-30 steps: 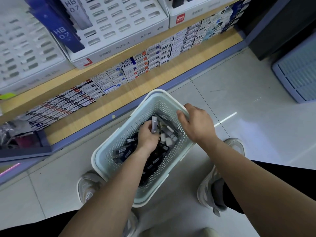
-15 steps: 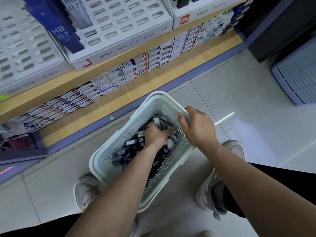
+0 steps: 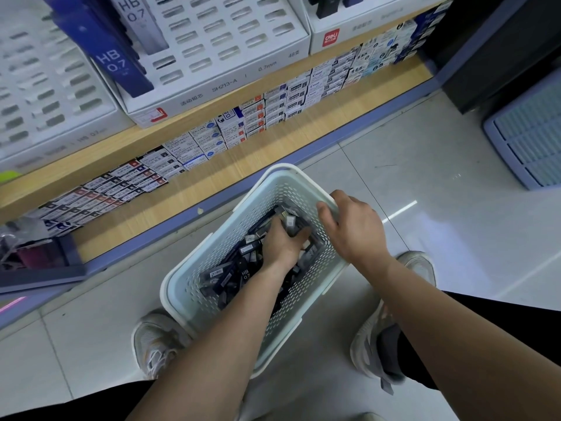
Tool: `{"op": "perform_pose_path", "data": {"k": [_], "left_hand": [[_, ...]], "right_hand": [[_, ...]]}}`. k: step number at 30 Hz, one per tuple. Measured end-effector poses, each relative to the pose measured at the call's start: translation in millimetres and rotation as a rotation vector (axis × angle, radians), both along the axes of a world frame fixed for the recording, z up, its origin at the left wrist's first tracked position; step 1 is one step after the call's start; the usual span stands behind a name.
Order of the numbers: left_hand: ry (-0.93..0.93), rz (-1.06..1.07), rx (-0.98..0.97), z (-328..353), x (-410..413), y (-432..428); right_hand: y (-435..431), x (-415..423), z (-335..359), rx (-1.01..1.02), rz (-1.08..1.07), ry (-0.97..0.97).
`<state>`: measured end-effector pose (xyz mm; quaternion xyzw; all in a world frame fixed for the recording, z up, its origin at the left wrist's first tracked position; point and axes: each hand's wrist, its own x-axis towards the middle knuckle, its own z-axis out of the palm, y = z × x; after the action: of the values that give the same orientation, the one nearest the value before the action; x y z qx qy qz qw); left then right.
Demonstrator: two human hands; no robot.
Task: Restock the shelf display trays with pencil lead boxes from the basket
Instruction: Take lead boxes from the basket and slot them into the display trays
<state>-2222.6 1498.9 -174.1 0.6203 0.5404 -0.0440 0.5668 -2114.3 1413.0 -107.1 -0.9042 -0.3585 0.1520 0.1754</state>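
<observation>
The trays point(image 3: 212, 41) sit up-left of the fingers. Picking is in hand: the left hand point(image 3: 285, 243), inside the basket point(image 3: 282, 167), curls its fingers point(image 3: 300, 235) round some boxes point(image 3: 290, 221). The right hand point(image 3: 355, 229) clasps the rim just beside. Next, probably, a firm lift clear of the walls.

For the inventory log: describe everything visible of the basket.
The basket is pale mint plastic, rectangular with rounded corners, a thick solid rim and slotted walls. It sits on the tiled floor between the shoes, skewed to the shelf, holding a loose heap of dark boxes. The left hand reaches inside and holds some boxes; the right hand grips its far right rim.
</observation>
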Motion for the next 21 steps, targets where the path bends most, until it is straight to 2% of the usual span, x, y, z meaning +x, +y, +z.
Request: {"op": "perform_pose_path", "data": {"k": [3,10,21], "left_hand": [[-0.005,-0.008,0.063,-4.5,1.0,-0.3],[-0.068,-0.008,-0.009,-7.5,-2.5,4.8],[-0.07,-0.147,-0.096,-5.0,-9.7,4.4]], "right_hand": [[-0.1,0.3,-0.6,-0.009,-0.002,-0.005],[0.0,0.5,-1.2,-0.009,-0.003,-0.003],[-0.4,0.7,-2.1,-0.019,-0.001,-0.014]]}}
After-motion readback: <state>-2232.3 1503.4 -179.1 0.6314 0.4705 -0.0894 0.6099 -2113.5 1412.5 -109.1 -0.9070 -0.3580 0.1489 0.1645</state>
